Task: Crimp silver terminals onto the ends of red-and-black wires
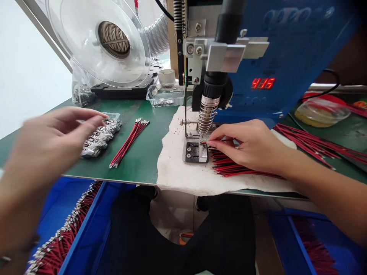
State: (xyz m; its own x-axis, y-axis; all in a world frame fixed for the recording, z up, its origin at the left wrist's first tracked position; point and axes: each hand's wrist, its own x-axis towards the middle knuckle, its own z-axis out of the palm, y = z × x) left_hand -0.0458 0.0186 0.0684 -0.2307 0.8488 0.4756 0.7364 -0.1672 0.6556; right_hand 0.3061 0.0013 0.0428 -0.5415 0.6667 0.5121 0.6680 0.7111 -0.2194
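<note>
Left hand (61,133) is blurred, thumb and fingertips nearly closed, just in front of the metal parts (103,133). Can't tell if it holds one. Right hand (249,147) has a narrow pinch on a thin wire (203,143), its end at the metal block (203,152) on the black fixture (192,156).

Near side, blue bin (77,240) on the left sits below table (143,173) level, with a pile of metal-tipped wires in it. Tipped bundle (129,143) lies on the table between the left hand and the fixture. If a sleeve or wrist swept it toward the edge, some could drop.

Loose wires (226,166) lie on the cloth (177,175) under the right hand, tips near the fixture. Risk: a palm drag pulls strays into the block, or two get picked up as one.

Main worry: right fingertips are close to the spring-wrapped tool (208,110) above the block. Looks like a soldering head; if hot, a slip means a burn or scorched insulation. A loose pinch could also let the wire end roll, giving a bad joint.

Farther back, red display (263,83) reads about 415. If that's temperature, lingering there would cook the insulation. Clear reel (80,38) stands behind, clear of both hands.
</note>
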